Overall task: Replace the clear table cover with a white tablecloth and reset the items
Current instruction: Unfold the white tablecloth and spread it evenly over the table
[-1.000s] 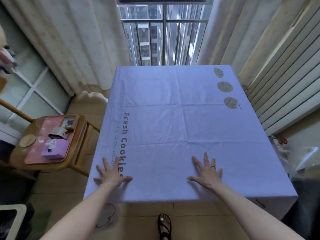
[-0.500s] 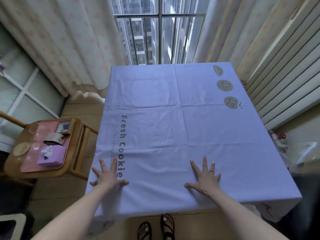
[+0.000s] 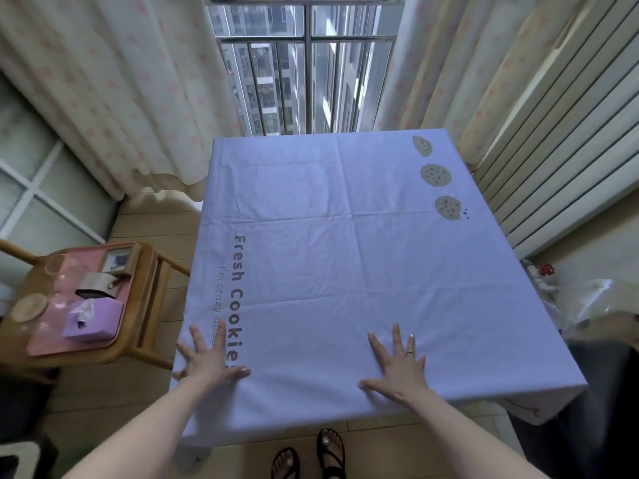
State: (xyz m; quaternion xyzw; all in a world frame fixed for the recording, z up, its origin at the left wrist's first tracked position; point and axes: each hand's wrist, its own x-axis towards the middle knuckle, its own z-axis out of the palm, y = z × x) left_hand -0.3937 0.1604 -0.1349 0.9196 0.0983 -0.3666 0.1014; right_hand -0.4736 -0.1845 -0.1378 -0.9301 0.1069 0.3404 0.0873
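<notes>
White tablecloth (image 3: 363, 264): spread over the whole table top, printed side up. Its edges hang over the near and side rims, and fold creases cross it in a grid.
Handling: it looks thin, soft and light. It will likely slide and ruck under a push, and lifted it would hang limp.
Where to hold: flat palms suit smoothing. To shift it, pinch the overhanging hem at a near corner.
Wooden chair (image 3: 145, 326): left of the table, well apart from the hands. It carries a pink tray (image 3: 52, 340) with a lilac tissue box (image 3: 96, 323) and other small items waiting to be reset.
Clear plastic (image 3: 601, 299): crumpled at the far right, probably the removed cover.
Left hand (image 3: 211, 361): fingers straight and fanned, palm pressed on the cloth by the lettering, gripping nothing.
Right hand (image 3: 401, 368): the same, flat near the front edge, a ring showing.
Change: both hands lie about where they were a second ago, and the cloth looks unmoved. A second sandalled foot has come into view.
</notes>
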